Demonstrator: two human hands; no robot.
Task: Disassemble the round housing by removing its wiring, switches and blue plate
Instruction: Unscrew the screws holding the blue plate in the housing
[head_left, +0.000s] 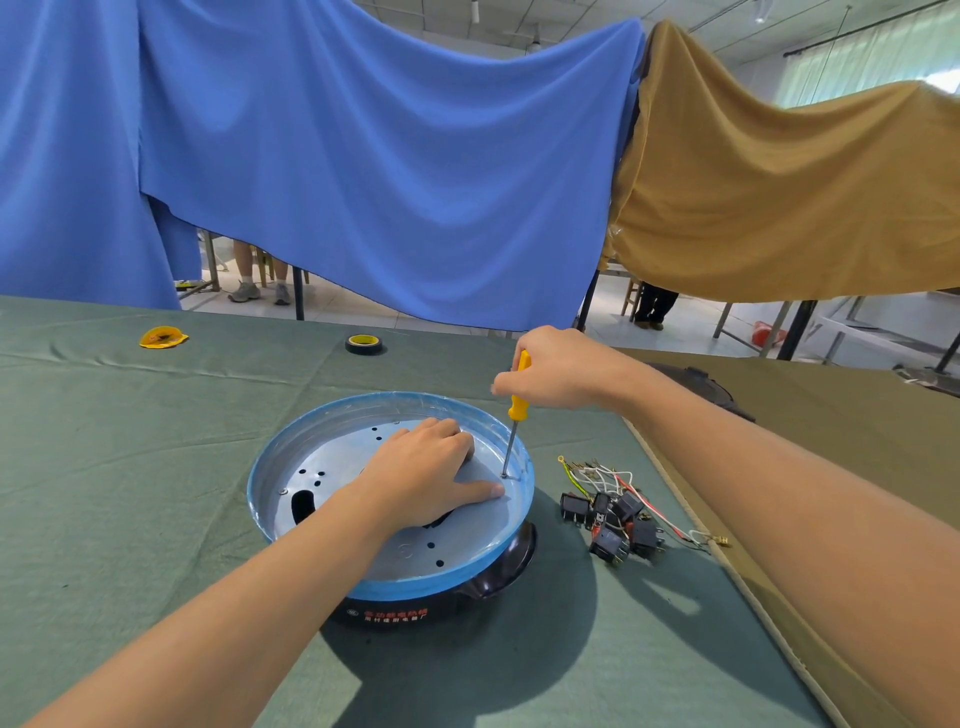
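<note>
Sitting near the middle of the table: round housing (498, 577) — a black body with red and white lettering on its near side, set on the green cloth (156, 467).
Top of the housing: blue plate (337, 457), seated rim up, with small holes across its pale floor and a dark slot at the left; a small screw (283, 491) shows at its left side.
On the plate: left hand (426, 467), palm down, fingers flat and close together, thumb stretched right; it grips nothing.
Above the plate's far right rim: right hand (556, 369), fingers curled tight round the yellow handle of a screwdriver (518, 400).
Tool: nearly upright, with the tip down on the plate's right side, just beyond the left thumb.
Just right of the housing, apart from it: switches (618, 525) — a loose heap of black blocks tangled with white, red and green-yellow wires (597, 475).
Far of the housing: tape roll (363, 344), black with a yellow core, lying flat.
Far left: yellow scrap (162, 338) on the cloth.
Right side: olive cloth (857, 441) on a second surface, with a dark object (701, 384) partly hidden behind the right forearm.
Backdrop: blue sheet (389, 156) and tan sheet (779, 182) hanging side by side, with people's legs visible beneath them.
</note>
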